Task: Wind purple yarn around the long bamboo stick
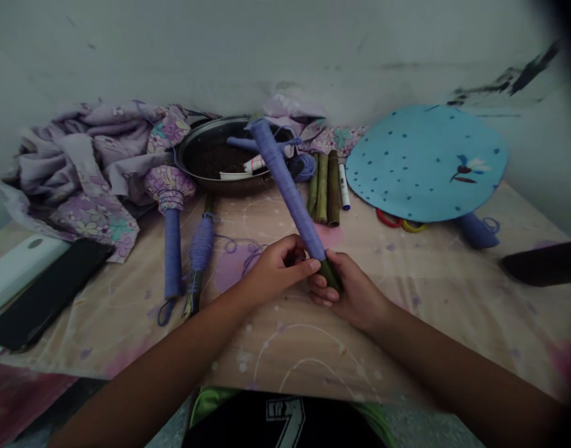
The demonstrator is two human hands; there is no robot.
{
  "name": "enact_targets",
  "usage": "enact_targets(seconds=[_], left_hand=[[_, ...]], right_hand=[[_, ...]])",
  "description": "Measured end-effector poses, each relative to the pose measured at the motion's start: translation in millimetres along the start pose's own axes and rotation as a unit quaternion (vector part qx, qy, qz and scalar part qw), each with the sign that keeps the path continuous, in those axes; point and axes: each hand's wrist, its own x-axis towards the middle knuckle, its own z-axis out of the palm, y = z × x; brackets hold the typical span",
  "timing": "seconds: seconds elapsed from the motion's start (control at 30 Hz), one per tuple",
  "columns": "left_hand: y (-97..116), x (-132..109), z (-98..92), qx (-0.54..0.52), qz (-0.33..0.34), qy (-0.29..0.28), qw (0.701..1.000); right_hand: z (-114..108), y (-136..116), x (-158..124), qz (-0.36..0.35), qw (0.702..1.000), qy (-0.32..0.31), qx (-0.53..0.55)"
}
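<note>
A stick wrapped in purple yarn [290, 193] slants up and away from me, its bare green lower end uncovered. My right hand [346, 289] closes round that bare end. With thumb and fingers, my left hand [290, 264] pinches the stick at the lower edge of the yarn. To the left lies a yarn-wound stick [202, 246] with a loose strand beside it. Beyond it rests a purple-wrapped handle [172, 249] with a gathered floral cloth head and a small loop at its near end.
Along the back are floral cloth [103, 149], a dark pan [211, 180], several green stick pieces [321, 193] and a marker [344, 186]. A blue dotted disc [420, 168] partly covers scissors handles [412, 226]. A black phone-like slab [47, 292] lies left.
</note>
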Motion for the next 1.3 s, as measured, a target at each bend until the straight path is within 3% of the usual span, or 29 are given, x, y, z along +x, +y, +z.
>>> enact_targets(seconds=[0.27,0.47,0.67,0.93,1.07,1.17,1.3], left_hand=[[4.0,-3.9,1.6,0.018,0.009,0.004,1.0],[3.2,-4.3,3.2,0.026,-0.002,0.033,0.999],[0.1,-4.3,0.1,0.082,0.01,0.108,0.991],[8.7,-3.4,-0.4,0.049,0.029,0.083,0.995],[9.6,-5.9,1.0,-0.016,0.024,0.025,0.999],[8.0,-7.6,2.5,-0.046,0.017,0.005,0.999],[6.1,-7.4,3.3,-0.011,0.039,0.003,0.999]], right_hand=[[0.1,-1.0,-2.0,0.019,0.998,-0.023,-0.051],[2.1,2.4,-0.4,-0.065,0.989,0.059,-0.121],[3.4,-2.7,-4.3,-0.126,0.975,0.056,-0.174],[1.0,-7.0,-5.5,-0.12,0.974,0.018,-0.19],[0.6,-7.6,-5.7,-0.079,0.984,-0.012,-0.158],[0.9,-7.8,-7.2,-0.052,0.99,-0.001,-0.133],[1.2,-5.8,-10.2,-0.044,0.99,0.002,-0.132]])
